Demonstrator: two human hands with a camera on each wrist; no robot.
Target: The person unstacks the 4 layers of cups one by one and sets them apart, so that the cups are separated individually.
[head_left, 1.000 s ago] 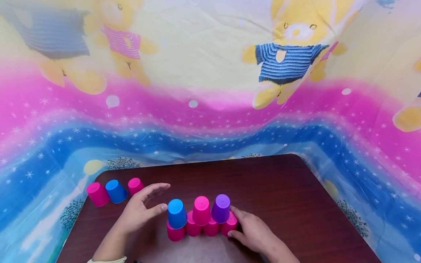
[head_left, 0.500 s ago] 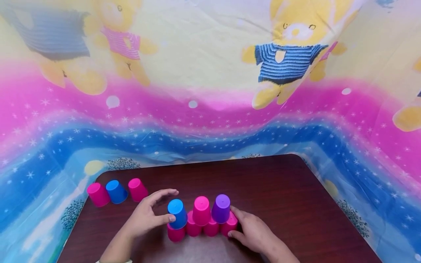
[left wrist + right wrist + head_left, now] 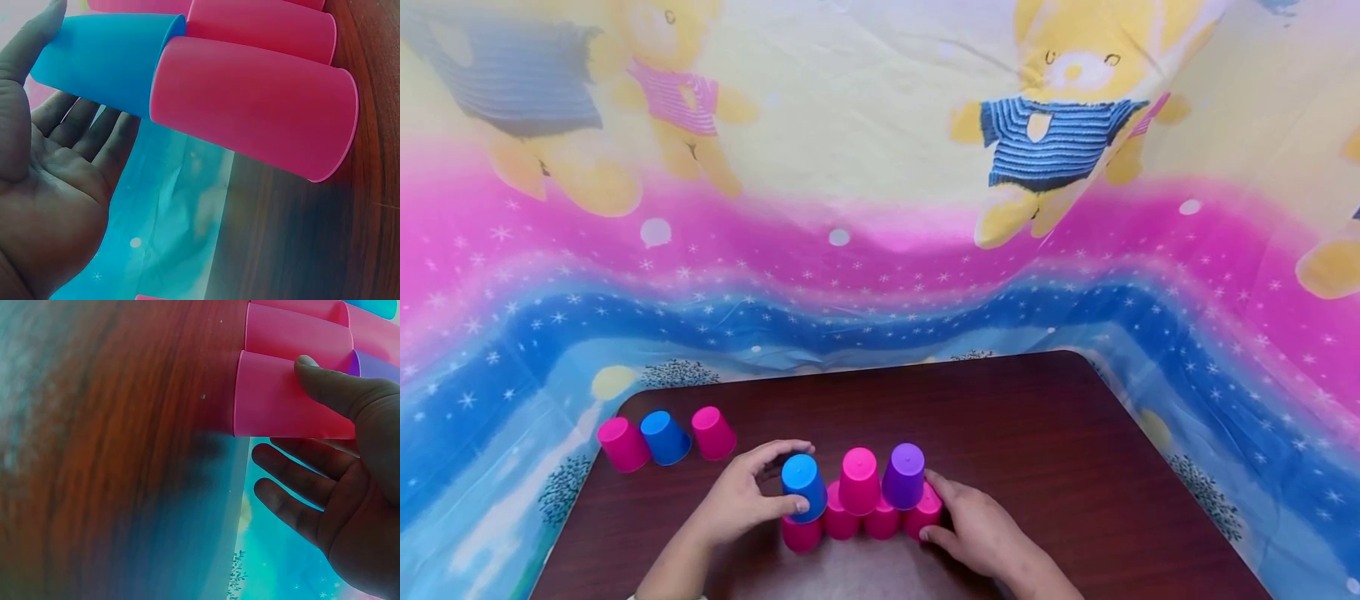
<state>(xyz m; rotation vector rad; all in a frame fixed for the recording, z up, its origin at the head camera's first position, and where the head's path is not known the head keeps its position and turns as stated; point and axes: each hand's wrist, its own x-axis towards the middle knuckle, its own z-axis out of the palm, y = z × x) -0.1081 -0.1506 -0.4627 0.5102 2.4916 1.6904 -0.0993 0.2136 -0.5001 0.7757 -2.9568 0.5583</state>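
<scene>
A row of upside-down pink cups stands on the table, with a blue cup (image 3: 799,482), a pink cup (image 3: 859,483) and a purple cup (image 3: 904,479) above it. My left hand (image 3: 733,500) holds the blue cup, thumb across its front and fingers behind. Directly beneath it is the leftmost pink cup (image 3: 256,106) of the row. At the other end, my right hand (image 3: 981,529) grips the rightmost pink cup (image 3: 281,397), its thumb on the near side. The fingertips behind that cup are partly hidden.
At the table's far left stand another pink cup (image 3: 622,444), a blue cup (image 3: 665,437) and a third, pink cup (image 3: 713,433), all upside down. A bear-printed cloth (image 3: 865,250) hangs around the dark wooden table (image 3: 1075,467).
My left hand has moved right to the blue cup, its thumb coming onto the front. My right hand and the stacked cups look unmoved.
</scene>
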